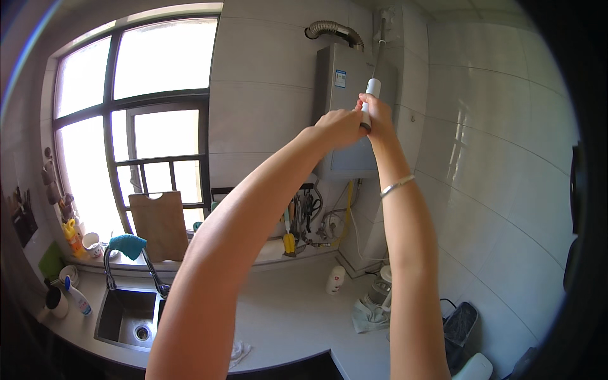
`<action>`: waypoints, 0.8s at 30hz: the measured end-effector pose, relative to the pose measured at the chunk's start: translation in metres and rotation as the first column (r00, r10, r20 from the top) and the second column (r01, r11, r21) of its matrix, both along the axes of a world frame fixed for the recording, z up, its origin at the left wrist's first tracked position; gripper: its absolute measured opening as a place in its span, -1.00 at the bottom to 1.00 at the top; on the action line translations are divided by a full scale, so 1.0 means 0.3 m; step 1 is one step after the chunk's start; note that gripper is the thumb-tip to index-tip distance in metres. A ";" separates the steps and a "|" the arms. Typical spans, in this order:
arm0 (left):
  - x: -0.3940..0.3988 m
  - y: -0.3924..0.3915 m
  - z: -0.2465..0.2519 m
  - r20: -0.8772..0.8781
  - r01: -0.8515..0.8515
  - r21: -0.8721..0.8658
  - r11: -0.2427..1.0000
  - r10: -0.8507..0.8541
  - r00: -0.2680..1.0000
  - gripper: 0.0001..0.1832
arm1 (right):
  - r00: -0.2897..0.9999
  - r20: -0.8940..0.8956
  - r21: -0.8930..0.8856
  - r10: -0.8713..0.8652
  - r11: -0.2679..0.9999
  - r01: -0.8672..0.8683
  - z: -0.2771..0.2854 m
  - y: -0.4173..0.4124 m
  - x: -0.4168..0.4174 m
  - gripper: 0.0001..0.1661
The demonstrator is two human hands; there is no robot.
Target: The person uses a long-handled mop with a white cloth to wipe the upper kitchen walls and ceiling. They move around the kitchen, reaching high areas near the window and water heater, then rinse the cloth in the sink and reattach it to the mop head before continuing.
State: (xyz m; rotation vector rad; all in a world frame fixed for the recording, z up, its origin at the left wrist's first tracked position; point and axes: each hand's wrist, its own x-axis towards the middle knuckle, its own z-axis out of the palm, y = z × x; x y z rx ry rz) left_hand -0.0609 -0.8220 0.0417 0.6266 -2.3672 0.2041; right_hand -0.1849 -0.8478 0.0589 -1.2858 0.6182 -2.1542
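Both arms are stretched out and up in front of a grey wall-mounted water heater (351, 156). My right hand (378, 114) grips the white handle (373, 88) of a long thin pole, with the thumb along its side. At the handle's dark lower end, my left hand (339, 124) is closed around it, just beside my right hand. The pole rises past the heater's front towards the upper wall corner, where its far end meets something pale and hard to make out (388, 23). A bangle sits on the right wrist.
A ribbed metal flue pipe (335, 29) bends above the heater. Below are hoses, hanging kitchen tools (304, 209), a worktop (294, 304) with a white bottle (336, 280) and a cloth (368, 317), and a sink (126, 316). A wooden cutting board (159, 225) leans by the window.
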 end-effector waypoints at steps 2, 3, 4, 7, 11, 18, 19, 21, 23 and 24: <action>0.004 0.049 -0.044 0.008 0.025 0.039 0.999 -0.026 1.000 -0.65 | 1.000 -0.003 -0.021 0.011 1.000 -0.011 -0.045 0.028 -0.021 -0.85; 0.003 0.076 -0.069 -0.004 0.068 0.043 0.997 -0.067 0.998 -0.65 | 0.999 -0.045 -0.016 -0.018 1.000 0.017 -0.070 0.075 -0.027 -0.85; 0.008 0.092 -0.093 -0.018 0.092 0.047 0.995 -0.092 0.996 -0.66 | 0.996 -0.088 -0.011 -0.029 1.000 0.028 -0.094 0.122 -0.019 -0.84; -0.060 0.165 -0.137 -0.083 0.166 0.099 0.981 -0.158 0.984 -0.67 | 0.967 -0.223 0.075 -0.124 0.987 0.144 -0.101 0.247 -0.077 -0.80; -0.110 0.228 -0.122 -0.064 0.181 0.193 0.964 -0.172 0.983 -0.68 | 0.918 -0.335 0.215 -0.211 0.932 0.293 -0.073 0.335 -0.099 -0.77; -0.129 0.248 -0.158 -0.099 0.274 0.258 0.926 -0.257 0.961 -0.61 | 0.857 -0.445 0.237 -0.259 0.889 0.392 -0.100 0.399 -0.106 -0.65; -0.117 0.256 -0.169 -0.061 0.279 0.252 0.927 -0.272 0.960 -0.61 | 0.870 -0.422 0.254 -0.253 0.889 0.382 -0.113 0.410 -0.093 -0.66; -0.097 0.275 -0.185 0.015 0.292 0.240 0.926 -0.304 0.952 -0.60 | 0.894 -0.376 0.286 -0.245 0.887 0.363 -0.139 0.434 -0.063 -0.68; -0.101 0.256 -0.219 -0.084 0.361 0.339 0.869 -0.354 0.931 -0.58 | 0.947 -0.268 0.292 -0.175 0.922 0.253 -0.177 0.427 -0.060 -0.70; -0.097 0.261 -0.229 -0.131 0.397 0.384 0.834 -0.377 0.917 -0.57 | 0.968 -0.208 0.290 -0.141 0.936 0.199 -0.198 0.425 -0.064 -0.71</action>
